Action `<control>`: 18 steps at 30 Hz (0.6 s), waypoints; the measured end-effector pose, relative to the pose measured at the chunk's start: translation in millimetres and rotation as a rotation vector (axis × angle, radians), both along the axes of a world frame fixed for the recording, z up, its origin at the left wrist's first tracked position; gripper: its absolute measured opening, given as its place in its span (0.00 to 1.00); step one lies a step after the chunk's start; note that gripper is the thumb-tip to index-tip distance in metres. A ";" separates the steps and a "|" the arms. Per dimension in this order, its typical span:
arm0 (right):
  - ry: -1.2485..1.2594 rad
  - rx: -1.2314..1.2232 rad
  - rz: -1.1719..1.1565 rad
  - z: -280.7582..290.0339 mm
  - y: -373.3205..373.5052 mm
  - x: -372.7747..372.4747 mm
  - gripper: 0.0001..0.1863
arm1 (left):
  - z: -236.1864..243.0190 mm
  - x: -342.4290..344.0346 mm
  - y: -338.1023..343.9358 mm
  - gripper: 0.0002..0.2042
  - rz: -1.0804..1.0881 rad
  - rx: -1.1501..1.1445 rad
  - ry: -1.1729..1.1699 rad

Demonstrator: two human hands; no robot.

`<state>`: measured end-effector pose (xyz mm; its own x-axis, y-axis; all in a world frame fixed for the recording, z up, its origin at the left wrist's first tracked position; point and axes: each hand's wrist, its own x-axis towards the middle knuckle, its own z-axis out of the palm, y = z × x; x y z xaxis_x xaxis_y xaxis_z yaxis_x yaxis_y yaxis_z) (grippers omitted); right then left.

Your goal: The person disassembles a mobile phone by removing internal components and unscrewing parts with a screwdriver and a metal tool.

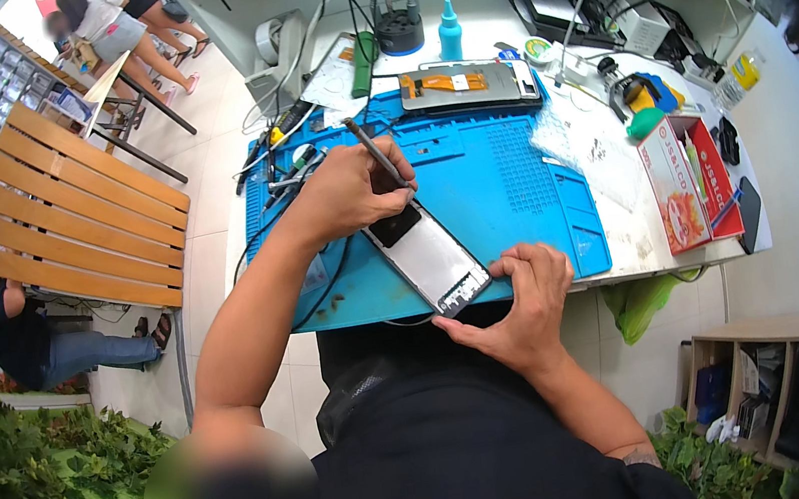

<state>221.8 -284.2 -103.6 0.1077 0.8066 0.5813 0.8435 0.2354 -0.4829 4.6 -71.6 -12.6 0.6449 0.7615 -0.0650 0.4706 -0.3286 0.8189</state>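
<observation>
My left hand [341, 191] closes its fingers around a slim grey pen-like tool [368, 142], whose lower end meets the top part of an opened phone frame [436, 257]. That frame lies tilted near the front edge of a blue work mat [471, 179], its pale inner side facing up and a dark patch near the top. With thumb and fingers, my right hand [531, 293] grips the frame's lower right end. Fingers and palm of my left hand hide the frame's upper left corner and the tool's tip.
Behind the mat lies a grey phone screen panel [425, 95] with an orange ribbon cable. A blue bottle [450, 33] and a screwdriver holder [399, 29] stand farther back. On the right sits a red-and-white box [679, 187]. Cables and tools crowd the left. A wooden slatted bench [82, 211] stands beyond.
</observation>
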 end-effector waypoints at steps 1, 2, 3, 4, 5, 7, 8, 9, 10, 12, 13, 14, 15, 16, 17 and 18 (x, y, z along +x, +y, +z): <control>-0.003 -0.005 -0.002 0.4 -0.5 0.0 0.42 | -1.3 -1.8 4.9 0.10 -0.003 0.015 0.004; -0.007 -0.011 0.001 0.8 -0.7 0.1 0.42 | -1.7 -3.4 9.4 0.09 -0.006 0.030 0.008; -0.005 -0.009 0.004 0.9 -0.1 0.1 0.42 | -1.3 -5.2 13.7 0.09 -0.010 0.045 0.012; -0.002 -0.011 0.005 -0.5 -0.2 0.2 0.42 | 4.0 -4.6 15.0 0.09 0.004 0.017 0.057; 0.002 -0.012 0.006 -1.3 0.0 0.2 0.42 | 4.3 -5.1 17.0 0.09 0.001 0.026 0.056; 0.000 -0.010 0.009 -1.3 0.2 0.5 0.42 | 3.1 -6.2 20.3 0.09 -0.008 0.044 0.055; -0.002 -0.011 0.009 -1.1 0.2 0.6 0.42 | 6.8 -5.8 19.3 0.10 -0.001 0.039 0.071; -0.002 -0.011 0.010 -0.9 0.4 0.6 0.42 | 5.1 -7.6 21.4 0.10 0.001 0.053 0.065; -0.002 -0.012 0.010 -0.5 0.4 0.5 0.42 | 2.1 -9.1 23.6 0.10 0.003 0.066 0.059; -0.002 -0.012 0.013 0.2 0.1 0.5 0.42 | -2.4 -12.3 27.2 0.10 0.008 0.071 0.056; -0.001 -0.013 0.014 0.0 -0.4 0.6 0.42 | -2.3 -12.1 26.9 0.10 0.011 0.063 0.060; 0.001 -0.013 0.015 0.1 -0.5 0.8 0.42 | -2.0 -11.8 26.7 0.10 0.013 0.055 0.064; -0.001 -0.011 0.014 0.7 -0.2 0.9 0.42 | -1.3 -11.3 26.6 0.10 0.015 0.063 0.072; -0.001 -0.011 0.014 0.9 -0.6 0.5 0.42 | -0.9 -11.1 25.7 0.10 0.018 0.069 0.082; -0.001 -0.011 0.013 1.1 -0.7 0.2 0.42 | -0.6 -11.0 24.9 0.10 0.020 0.075 0.091; -0.003 -0.010 0.013 1.3 -0.5 0.3 0.42 | -1.3 -11.3 24.5 0.10 0.023 0.080 0.084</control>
